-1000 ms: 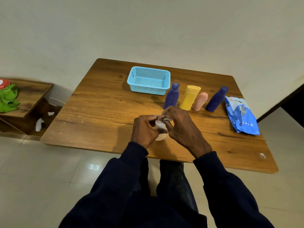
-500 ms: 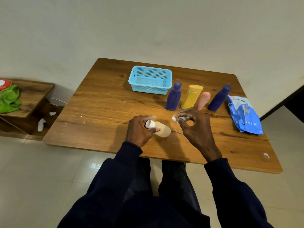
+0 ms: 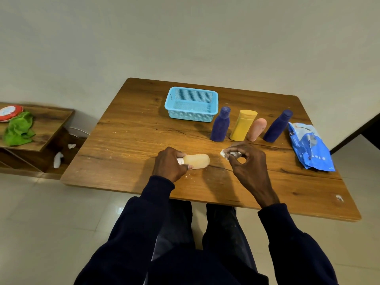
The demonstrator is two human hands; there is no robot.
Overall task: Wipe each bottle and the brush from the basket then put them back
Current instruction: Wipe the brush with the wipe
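Gripping its cap end, your left hand point(image 3: 169, 163) holds the tan bottle point(image 3: 196, 161) on its side at the table's point(image 3: 133, 140) 6 o'clock | right hand point(image 3: 248, 163) pinches a tissue wad point(image 3: 224, 154) | bottle: probably light, smooth, slippery; take it mid-body.

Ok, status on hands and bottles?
Left hand grips beige bottle, sideways. Right hand pinches white wipe. Basket holds no bottles; row of four stands beside it. Nothing in the way.
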